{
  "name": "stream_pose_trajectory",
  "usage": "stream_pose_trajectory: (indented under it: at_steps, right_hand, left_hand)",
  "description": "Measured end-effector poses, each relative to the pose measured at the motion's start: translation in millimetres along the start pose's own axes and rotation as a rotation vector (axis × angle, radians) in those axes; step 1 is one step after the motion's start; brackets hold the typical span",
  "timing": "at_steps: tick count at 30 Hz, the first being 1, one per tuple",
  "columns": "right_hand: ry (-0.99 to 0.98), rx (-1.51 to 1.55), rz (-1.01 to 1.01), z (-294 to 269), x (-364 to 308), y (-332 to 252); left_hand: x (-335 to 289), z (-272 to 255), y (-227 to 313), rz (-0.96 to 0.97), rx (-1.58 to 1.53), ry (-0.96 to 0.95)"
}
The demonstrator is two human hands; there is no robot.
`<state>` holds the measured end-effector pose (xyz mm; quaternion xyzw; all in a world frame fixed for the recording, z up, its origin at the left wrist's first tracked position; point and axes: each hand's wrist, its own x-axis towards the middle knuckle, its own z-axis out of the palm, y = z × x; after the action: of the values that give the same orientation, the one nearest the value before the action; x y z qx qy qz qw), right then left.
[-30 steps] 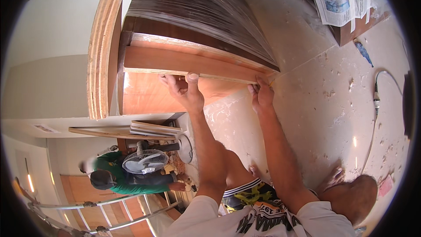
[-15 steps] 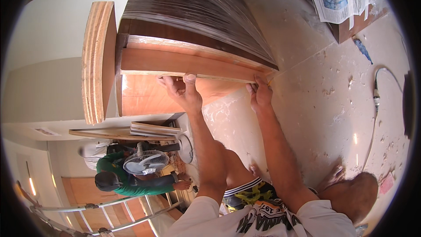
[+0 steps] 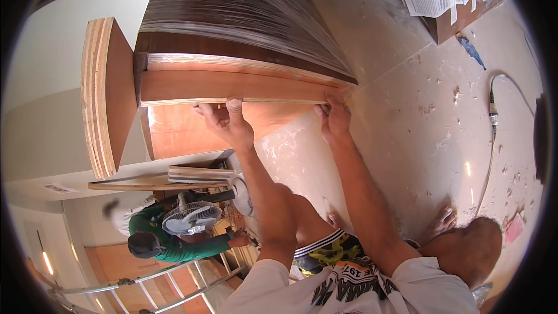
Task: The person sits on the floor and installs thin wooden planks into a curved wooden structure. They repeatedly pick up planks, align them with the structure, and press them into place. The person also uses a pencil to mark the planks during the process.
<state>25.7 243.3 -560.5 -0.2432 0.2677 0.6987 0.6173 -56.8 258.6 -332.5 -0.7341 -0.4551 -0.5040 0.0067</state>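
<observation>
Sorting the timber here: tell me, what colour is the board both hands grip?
Reddish-brown face with a pale edge, the board shows best in the head view.

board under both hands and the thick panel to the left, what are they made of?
Board: looks like wood with a smooth reddish-brown veneer or laminate face; its pale edge, where the left hand and right hand press, suggests ply, not certain.
Panel: plywood, several sheets stacked; the pale edge shows many thin layers, the face the same reddish brown.
</observation>
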Motion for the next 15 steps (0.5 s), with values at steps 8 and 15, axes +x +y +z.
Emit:
stream_pose_trajectory:
  at_steps: [8, 15]
  right_hand:
    - [-0.033, -0.01, -0.013, 1.7, -2.2, -0.9]
    - [-0.044, -0.02, -0.008, 0.5, 1.6, -2.7]
  left_hand:
    - [3.8, 4.9, 7.4, 0.066, -0.007, 0.006]
    - [1.6, 2.3, 0.3, 0.033, -0.019, 0.002]
